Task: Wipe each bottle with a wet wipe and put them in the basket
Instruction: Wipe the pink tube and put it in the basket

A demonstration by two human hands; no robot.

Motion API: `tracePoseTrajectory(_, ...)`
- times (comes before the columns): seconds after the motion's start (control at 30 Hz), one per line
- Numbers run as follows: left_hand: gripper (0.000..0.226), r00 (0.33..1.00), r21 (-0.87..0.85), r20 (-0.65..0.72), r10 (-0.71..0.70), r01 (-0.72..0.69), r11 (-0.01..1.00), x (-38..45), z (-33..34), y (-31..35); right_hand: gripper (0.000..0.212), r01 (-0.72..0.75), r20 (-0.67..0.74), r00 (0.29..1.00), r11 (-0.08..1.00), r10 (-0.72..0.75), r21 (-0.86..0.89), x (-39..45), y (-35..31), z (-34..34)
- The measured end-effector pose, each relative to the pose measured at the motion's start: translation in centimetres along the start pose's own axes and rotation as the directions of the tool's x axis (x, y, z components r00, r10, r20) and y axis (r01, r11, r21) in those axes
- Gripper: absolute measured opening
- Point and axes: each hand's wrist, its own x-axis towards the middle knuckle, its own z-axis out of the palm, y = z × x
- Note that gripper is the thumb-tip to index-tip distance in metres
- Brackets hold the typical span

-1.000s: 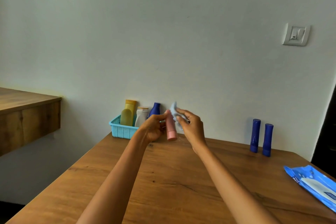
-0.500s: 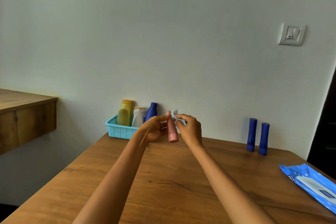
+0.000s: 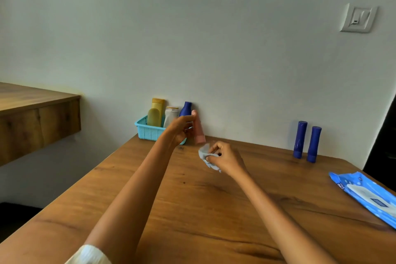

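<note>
While viewed from the head camera, sole view on record: wooden table [image 3: 192, 210] across lower frame, wall behind.

Left hand [image 3: 180, 129] at centre frame, raised off the table, fingers and thumb curled round a pink bottle [image 3: 198, 129]. Bottle held roughly upright, cap end down, just beside the right edge of the basket [image 3: 147, 132] and not yet inside it.

Right hand [image 3: 226, 159] lower and to the right of the bottle, apart from it, fingers pinched on a crumpled wet wipe [image 3: 206, 158]. Wipe clear of the bottle, near the table surface; contact with the table cannot be told.

Basket, turquoise, at centre left against the wall. Noted inside, standing: two yellow bottles [image 3: 157, 111], one white bottle [image 3: 170, 116], one dark blue bottle [image 3: 186, 109]. Taken as finished.

Outstanding: two blue bottles [image 3: 306, 142] upright at right of frame near the wall, well apart from the basket, side by side, untouched. Pack of wipes [image 3: 364, 196] flat at lower right edge.

Judged status: four bottles in, pink one apparently wiped and awaiting placement, two more to wipe and place. Past halfway.
</note>
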Motion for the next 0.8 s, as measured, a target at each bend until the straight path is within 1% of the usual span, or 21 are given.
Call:
tracePoseTrajectory(0.03, 0.013, 1.000, 0.021, -0.007, 0.019, -0.019, 1.000, -0.3, -0.1, 0.0, 0.011, -0.004, 0.033, 0.999, 0.996, 0.007, -0.092, -0.2, 0.0, 0.3)
tracePoseTrajectory(0.1, 0.032, 0.998, 0.062, -0.026, 0.056, -0.054, 0.997, -0.7, -0.7, -0.1, 0.014, -0.004, 0.100, 0.995, 0.977, 0.026, -0.215, -0.6, -0.2, 0.9)
tracePoseTrajectory(0.13, 0.040, 0.997, 0.075, -0.034, 0.068, -0.065, 0.995, -0.8, -1.0, 0.0, 0.017, -0.001, 0.145, 0.989, 0.971, 0.037, -0.240, -0.6, -0.3, 1.1)
tracePoseTrajectory(0.17, 0.042, 0.996, 0.085, -0.035, 0.078, -0.075, 0.994, -1.0, -1.4, 0.1, 0.020, -0.001, 0.197, 0.979, 0.970, 0.051, -0.244, -0.5, -0.4, 1.2)
tracePoseTrajectory(0.2, 0.040, 0.996, 0.093, -0.031, 0.087, -0.083, 0.992, -1.1, -1.6, 0.3, 0.022, 0.001, 0.251, 0.966, 0.970, 0.063, -0.245, -0.3, -0.5, 1.3)
tracePoseTrajectory(0.27, 0.026, 0.996, 0.120, -0.002, 0.094, -0.093, 0.988, -1.5, -2.0, 0.6, 0.023, -0.002, 0.330, 0.940, 0.972, 0.082, -0.235, 0.1, -1.0, 1.0)
tracePoseTrajectory(0.3, 0.020, 0.995, 0.131, 0.016, 0.096, -0.097, 0.987, -1.7, -2.1, 0.7, 0.023, -0.014, 0.348, 0.933, 0.979, 0.086, -0.202, 0.4, -1.3, 0.7)
tracePoseTrajectory(0.33, 0.017, 0.995, 0.139, 0.034, 0.096, -0.100, 0.985, -1.8, -2.1, 0.7, 0.030, -0.029, 0.346, 0.935, 0.989, 0.079, -0.146, 0.6, -1.7, 0.4)
tracePoseTrajectory(0.37, 0.016, 0.994, 0.146, 0.051, 0.095, -0.101, 0.984, -1.9, -2.2, 0.7, 0.041, -0.043, 0.316, 0.946, 0.996, 0.067, -0.083, 0.8, -2.0, 0.1)
tracePoseTrajectory(0.4, 0.017, 0.993, 0.151, 0.069, 0.095, -0.105, 0.983, -1.9, -2.2, 0.6, 0.047, -0.049, 0.259, 0.964, 0.998, 0.056, -0.032, 1.1, -2.3, -0.2)
tracePoseTrajectory(0.5, 0.022, 0.987, 0.135, 0.130, 0.100, -0.117, 0.984, -2.2, -2.1, 0.6, 0.042, -0.036, 0.043, 0.999, 0.997, 0.034, 0.063, 2.2, -2.8, -0.6)
tracePoseTrajectory(0.53, 0.021, 0.983, 0.113, 0.153, 0.104, -0.122, 0.986, -2.2, -2.0, 0.6, 0.038, -0.034, 0.007, 0.999, 0.993, 0.034, 0.109, 2.6, -3.0, -0.5)
tracePoseTrajectory(0.6, 0.022, 0.974, 0.057, 0.188, 0.125, -0.138, 0.989, -2.1, -2.0, 0.6, 0.029, -0.057, 0.019, 0.998, 0.958, 0.054, 0.282, 3.4, -3.7, -0.3)
tracePoseTrajectory(0.63, 0.024, 0.970, 0.023, 0.194, 0.143, -0.150, 0.988, -1.9, -2.2, 0.8, 0.026, -0.075, 0.055, 0.997, 0.919, 0.058, 0.386, 3.9, -4.2, -0.1)
tracePoseTrajectory(0.7, 0.025, 0.963, -0.049, 0.199, 0.183, -0.176, 0.983, -1.5, -2.7, 1.0, 0.028, -0.100, 0.126, 0.991, 0.817, 0.033, 0.569, 4.9, -4.9, 0.2)
tracePoseTrajectory(0.73, 0.024, 0.959, -0.068, 0.202, 0.199, -0.189, 0.980, -1.2, -3.1, 1.2, 0.030, -0.105, 0.153, 0.988, 0.766, 0.009, 0.635, 5.5, -5.2, 0.3)
tracePoseTrajectory(0.8, 0.022, 0.949, -0.030, 0.215, 0.230, -0.229, 0.973, -0.7, -3.6, 1.6, 0.033, -0.109, 0.182, 0.983, 0.702, -0.031, 0.704, 6.6, -5.6, 0.3)
